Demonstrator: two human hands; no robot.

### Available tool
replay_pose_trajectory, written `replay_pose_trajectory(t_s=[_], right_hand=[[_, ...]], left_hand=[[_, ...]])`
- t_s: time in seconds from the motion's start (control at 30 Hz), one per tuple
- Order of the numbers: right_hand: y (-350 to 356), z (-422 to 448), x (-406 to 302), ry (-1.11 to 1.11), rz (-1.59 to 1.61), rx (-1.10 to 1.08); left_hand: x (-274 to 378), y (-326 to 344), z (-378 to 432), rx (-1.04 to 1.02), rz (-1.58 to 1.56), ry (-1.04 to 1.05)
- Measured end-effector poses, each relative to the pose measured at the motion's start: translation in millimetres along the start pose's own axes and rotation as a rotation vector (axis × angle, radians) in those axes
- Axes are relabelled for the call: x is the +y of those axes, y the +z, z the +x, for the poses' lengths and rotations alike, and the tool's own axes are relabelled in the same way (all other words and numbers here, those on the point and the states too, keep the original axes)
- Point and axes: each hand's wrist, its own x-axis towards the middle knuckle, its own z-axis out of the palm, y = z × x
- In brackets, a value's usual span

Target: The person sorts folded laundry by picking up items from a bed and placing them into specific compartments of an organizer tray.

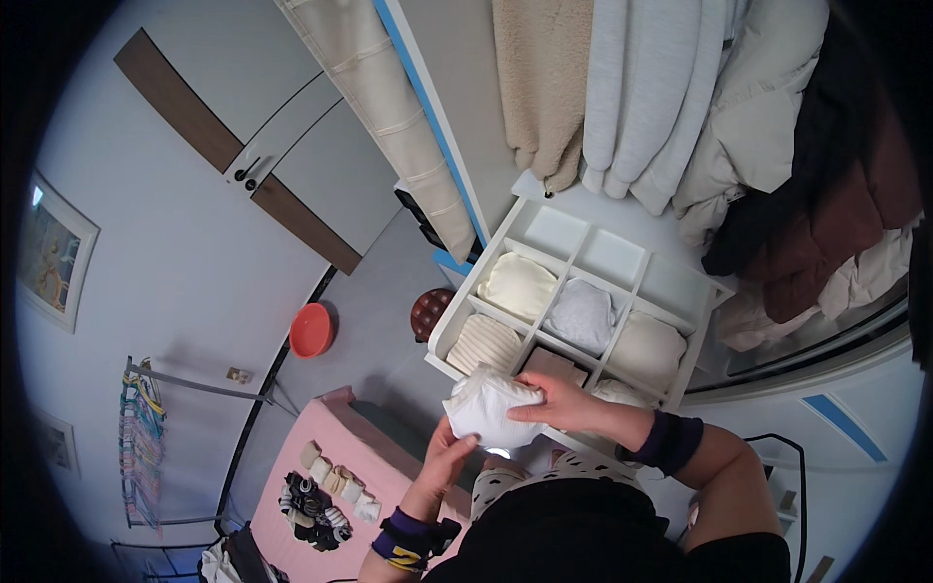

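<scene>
Between my two hands is a white folded cloth bundle [496, 408], held over the front edge of an open white drawer [435, 348]. My left hand [446, 452] grips its lower left side, and my right hand [557, 402] pinches its right side. Square compartments divide the drawer. In them lie a cream bundle [517, 286], a pale grey one [581, 317], a beige one [647, 351] and a striped one [484, 342]. A pinkish folded piece [550, 366] sits in the front middle compartment. Beside my right forearm, another pale bundle [623, 393] is partly hidden.
Coats and sweaters [634, 95] hang just behind the drawer. To the left stands a pink-covered bed or table [291, 466] bearing folded cloths [339, 481] and dark rolled pieces [313, 514]. A red basin [311, 330] and a brown tufted stool [430, 313] are on the floor.
</scene>
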Motion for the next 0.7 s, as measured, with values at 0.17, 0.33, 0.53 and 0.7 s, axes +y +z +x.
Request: replay_pose_trajectory(t_s=[0.17, 0.33, 0.53, 0.7], right_hand=[[-16, 31, -3, -0.009, -0.251, 0.181], [-18, 63, -12, -0.012, -0.363, 0.372], [-24, 80, 3, 0.045, -0.625, 0.545], [-14, 74, 8, 0.077, -0.986, 0.644]], left_hand=[[18, -7, 43, 0.008, 0.047, -0.003], [32, -22, 86, 0.006, 0.091, -0.003], [21, -40, 127, -0.062, 0.144, -0.003], [3, -52, 133, -0.083, 0.232, -0.070]])
